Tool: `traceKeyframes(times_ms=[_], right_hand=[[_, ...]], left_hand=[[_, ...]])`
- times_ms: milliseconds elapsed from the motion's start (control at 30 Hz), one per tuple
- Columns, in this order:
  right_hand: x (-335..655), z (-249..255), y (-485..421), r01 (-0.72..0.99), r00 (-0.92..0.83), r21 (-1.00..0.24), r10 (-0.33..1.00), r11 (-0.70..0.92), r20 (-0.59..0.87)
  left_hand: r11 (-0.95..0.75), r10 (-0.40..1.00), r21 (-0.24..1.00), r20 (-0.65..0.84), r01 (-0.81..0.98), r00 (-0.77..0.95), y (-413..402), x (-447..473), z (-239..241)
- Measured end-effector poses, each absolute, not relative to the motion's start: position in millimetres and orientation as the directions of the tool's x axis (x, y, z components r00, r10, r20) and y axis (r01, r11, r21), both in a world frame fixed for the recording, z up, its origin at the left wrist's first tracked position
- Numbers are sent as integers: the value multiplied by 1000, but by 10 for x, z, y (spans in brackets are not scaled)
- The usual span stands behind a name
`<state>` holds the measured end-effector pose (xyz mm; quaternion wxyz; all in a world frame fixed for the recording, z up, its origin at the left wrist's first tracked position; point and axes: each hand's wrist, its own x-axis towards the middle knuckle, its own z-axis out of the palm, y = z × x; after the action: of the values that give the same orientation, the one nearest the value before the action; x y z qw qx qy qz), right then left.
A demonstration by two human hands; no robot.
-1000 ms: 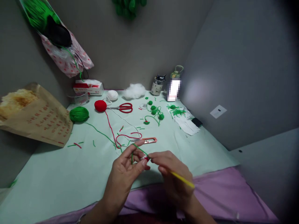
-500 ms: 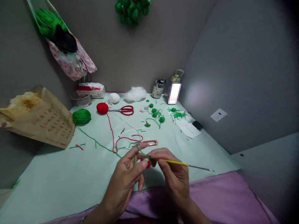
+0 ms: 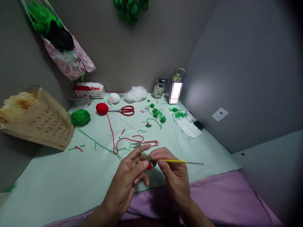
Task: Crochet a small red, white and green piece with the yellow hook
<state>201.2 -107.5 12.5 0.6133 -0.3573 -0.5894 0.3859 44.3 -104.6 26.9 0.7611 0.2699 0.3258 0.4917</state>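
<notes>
Pinched in my left hand (image 3: 130,173) is a small red and green crochet piece (image 3: 149,165), partly covered by the fingers. Green yarn (image 3: 143,152) runs over the raised left index finger down to it. My right hand (image 3: 174,175) grips a crochet hook (image 3: 176,161) by its yellow handle, a metal end pointing out to the right; its other end is hidden at the crochet piece. Just beyond the left fingertips lie orange thread snips (image 3: 152,143). A green yarn ball (image 3: 80,117) and a red yarn ball (image 3: 102,108) trail strands toward my hands.
Red-handled scissors (image 3: 127,110), a white yarn ball (image 3: 114,98) and white stuffing (image 3: 136,94) lie farther back. Small green crocheted balls (image 3: 155,113) and yarn scraps sit right of centre. A paper bag (image 3: 50,121) with flatbread stands left; a lit phone (image 3: 175,92) leans at the back.
The hook has shifted slightly left, and its free end now reaches less far to the right. The left hand's lower fingers have moved a little. The whole view has shifted slightly.
</notes>
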Motion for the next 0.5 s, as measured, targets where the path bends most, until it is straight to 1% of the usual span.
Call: traceKeyframes(times_ms=[100,200,267,300,333,400,467,500], right_hand=[[2011,102,-1061,-106,34,-923,929,370,369],[2055,82,-1048,-253,20,-931,963,265,269],[2082,86,-1051,-322,-12,-921,972,220,236],[2093,95,-1061,-326,-19,-920,971,219,238],[2101,107,-1077,-307,-19,-923,968,231,249],[2114,136,-1123,-207,-8,-934,954,292,300],[2124,159,-1174,-62,-9,-919,920,390,391],[2128,166,-1194,8,-23,-892,891,453,453]], left_hand=[[375,919,766,-230,-522,322,-1067,455,265],[400,908,759,-253,-513,335,-1073,440,298],[410,906,756,-272,-510,325,-1079,430,328],[411,906,760,-279,-504,319,-1084,427,339],[404,909,767,-280,-498,308,-1091,425,345],[368,924,797,-258,-480,282,-1104,421,338],[315,943,840,-222,-443,250,-1113,416,313],[286,951,863,-204,-415,231,-1115,413,298]])
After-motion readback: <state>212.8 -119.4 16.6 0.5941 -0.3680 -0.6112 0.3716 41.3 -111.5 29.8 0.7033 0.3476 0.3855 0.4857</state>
